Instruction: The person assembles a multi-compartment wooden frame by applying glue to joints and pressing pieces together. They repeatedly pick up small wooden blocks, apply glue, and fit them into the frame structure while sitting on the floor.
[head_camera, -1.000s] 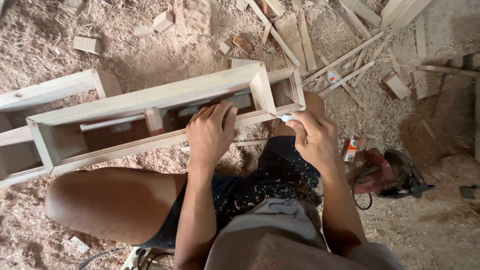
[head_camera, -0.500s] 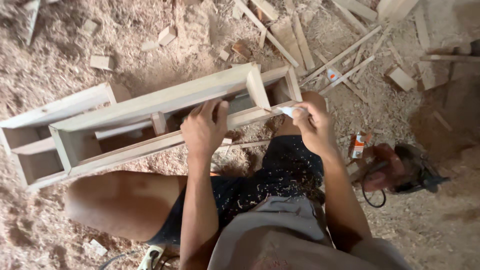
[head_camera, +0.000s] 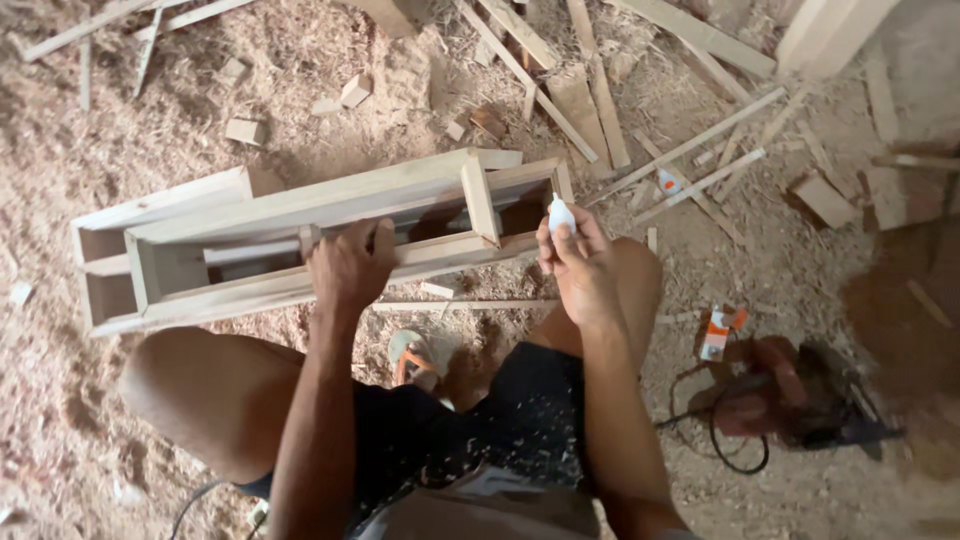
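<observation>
Honestly, sawdust floor (head_camera: 130, 420) everywhere, offcuts (head_camera: 600, 100) scattered; left hand (head_camera: 350, 265) grips the wooden frame (head_camera: 300, 215), right hand (head_camera: 580, 265) pinches a small white bottle (head_camera: 561, 214).

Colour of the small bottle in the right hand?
White small bottle, pinched in the right hand; head view.

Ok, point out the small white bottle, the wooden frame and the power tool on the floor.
small white bottle (head_camera: 561, 213), head view, on its body.
wooden frame (head_camera: 330, 200), head view, on its top rail.
power tool (head_camera: 790, 395), head view, on its red housing.
</observation>
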